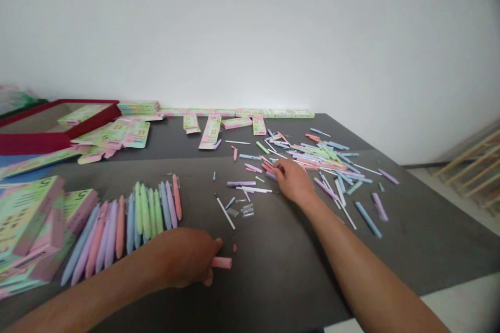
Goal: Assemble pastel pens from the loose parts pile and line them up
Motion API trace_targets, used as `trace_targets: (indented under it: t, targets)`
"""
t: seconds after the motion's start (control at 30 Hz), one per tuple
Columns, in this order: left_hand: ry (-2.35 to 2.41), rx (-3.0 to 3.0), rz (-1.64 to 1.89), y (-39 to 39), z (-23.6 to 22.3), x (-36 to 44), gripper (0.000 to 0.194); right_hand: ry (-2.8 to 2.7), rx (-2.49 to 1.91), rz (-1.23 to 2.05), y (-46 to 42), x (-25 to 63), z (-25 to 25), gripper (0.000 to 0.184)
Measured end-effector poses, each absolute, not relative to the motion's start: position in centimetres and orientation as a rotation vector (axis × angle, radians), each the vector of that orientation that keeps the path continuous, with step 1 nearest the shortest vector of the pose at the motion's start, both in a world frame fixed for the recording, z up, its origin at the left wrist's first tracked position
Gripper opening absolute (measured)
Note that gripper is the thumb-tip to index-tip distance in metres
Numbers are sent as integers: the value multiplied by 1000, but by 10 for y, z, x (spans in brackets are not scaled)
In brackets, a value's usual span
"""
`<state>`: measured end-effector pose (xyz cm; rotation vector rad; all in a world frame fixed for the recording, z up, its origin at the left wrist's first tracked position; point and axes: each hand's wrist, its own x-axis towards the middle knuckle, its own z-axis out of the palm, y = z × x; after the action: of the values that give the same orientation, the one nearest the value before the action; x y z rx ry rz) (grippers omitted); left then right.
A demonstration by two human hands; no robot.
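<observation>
My left hand (191, 256) is closed around a pink pen barrel (222, 263) near the table's front, its end sticking out past the fingers. My right hand (291, 179) reaches to the left side of a loose pile of pastel pen parts (324, 156). Its fingers are bent down among pink pieces; whether it grips one is hidden. To the left of my left hand lies a row of assembled pens (144, 210) in blue, purple, pink and green. Between the hands are a white refill (225, 212), small clear caps (247, 210) and a tiny pink piece (235, 247).
Pastel boxes (31, 213) are stacked at the left front. Behind them stands a red open box (58, 125) beside flattened cartons (117, 135). More cartons (211, 132) lie along the white wall at the back. The table's right edge runs diagonally, with wooden slats (472, 166) beyond.
</observation>
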<state>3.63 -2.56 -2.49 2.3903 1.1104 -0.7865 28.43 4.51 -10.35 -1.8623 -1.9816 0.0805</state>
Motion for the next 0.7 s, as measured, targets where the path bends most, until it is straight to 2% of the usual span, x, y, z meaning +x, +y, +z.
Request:
trace_targets:
  t: [0.07,0.17,0.43,0.57,0.7]
  targets:
    - [1136,2374,-892,-26,-24,37,56,-1919,-2027,48,57,314,-106,27]
    - [1153,2357,-923,-26,-21,38,55,-2047,-2013,14,68,347,-113,36]
    - [1159,2330,-938,-23,-20,39,51,-2253,-1738,155,82,388,-133,31]
    - [1164,2317,-930,-21,-24,36,52,-2090,-1751,254,83,409,-131,27]
    - [1157,2327,-948,-20,-24,37,54,-1774,-1950,143,81,427,-130,29]
